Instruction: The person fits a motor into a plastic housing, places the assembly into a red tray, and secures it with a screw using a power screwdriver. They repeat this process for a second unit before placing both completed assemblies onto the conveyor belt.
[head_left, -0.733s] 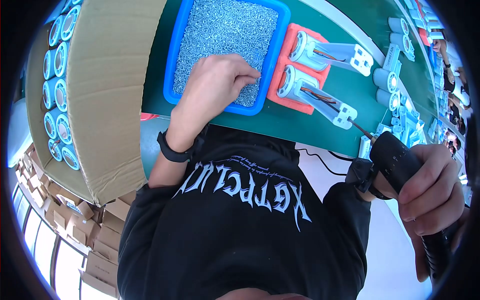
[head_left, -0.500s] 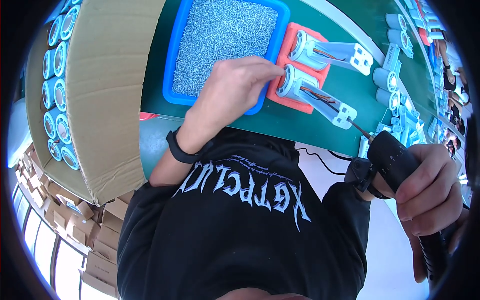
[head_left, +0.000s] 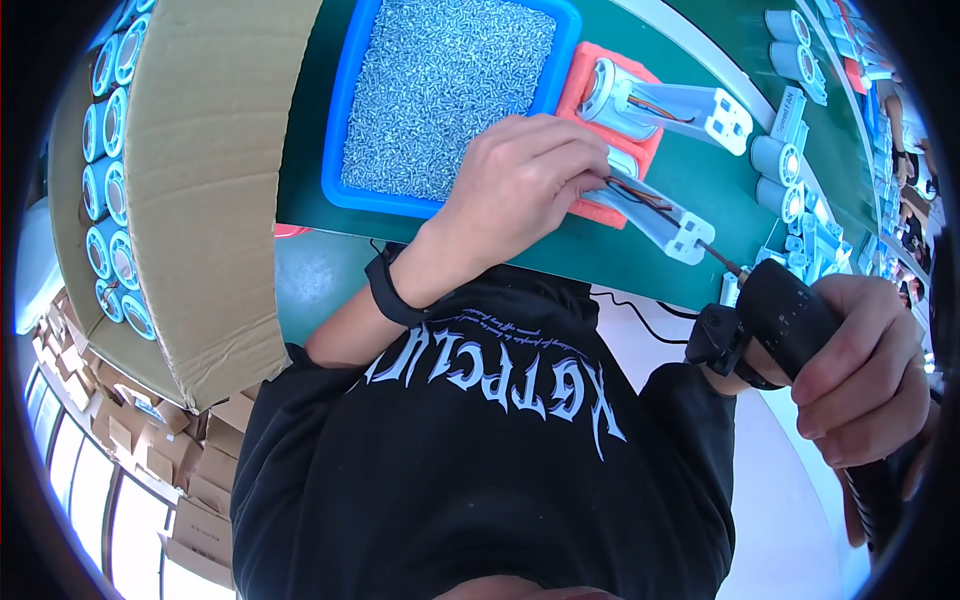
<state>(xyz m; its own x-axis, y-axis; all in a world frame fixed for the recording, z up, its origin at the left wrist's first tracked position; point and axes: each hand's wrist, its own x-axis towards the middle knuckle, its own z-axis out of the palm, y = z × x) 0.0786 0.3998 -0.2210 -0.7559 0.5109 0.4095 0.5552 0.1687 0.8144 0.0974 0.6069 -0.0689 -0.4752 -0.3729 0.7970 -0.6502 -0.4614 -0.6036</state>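
Observation:
My right hand [head_left: 865, 375] is wrapped round a black electric screwdriver [head_left: 785, 315]. Its long bit reaches the square end of the nearer white plastic handle [head_left: 688, 238], at the holes there. My left hand [head_left: 530, 180] has its thumb and fingers pinched together over the base of that handle, by the brown and black wires [head_left: 648, 198]. What the pinch holds is hidden, and the hand covers most of the cylinder behind. A second white cylinder [head_left: 622, 100] with a handle lies beyond it. Both rest in a red foam holder [head_left: 600, 213].
A blue tray [head_left: 334, 150] full of small metal screws [head_left: 450, 90] stands left of the foam on the green table [head_left: 700, 180]. A large cardboard box [head_left: 215, 180] with white cylinders is at far left. More white parts [head_left: 775, 160] lie at right, with people beyond.
My left hand has moved right, from the near cylinder's left end to the base of its handle. The screwdriver in my right hand has barely shifted.

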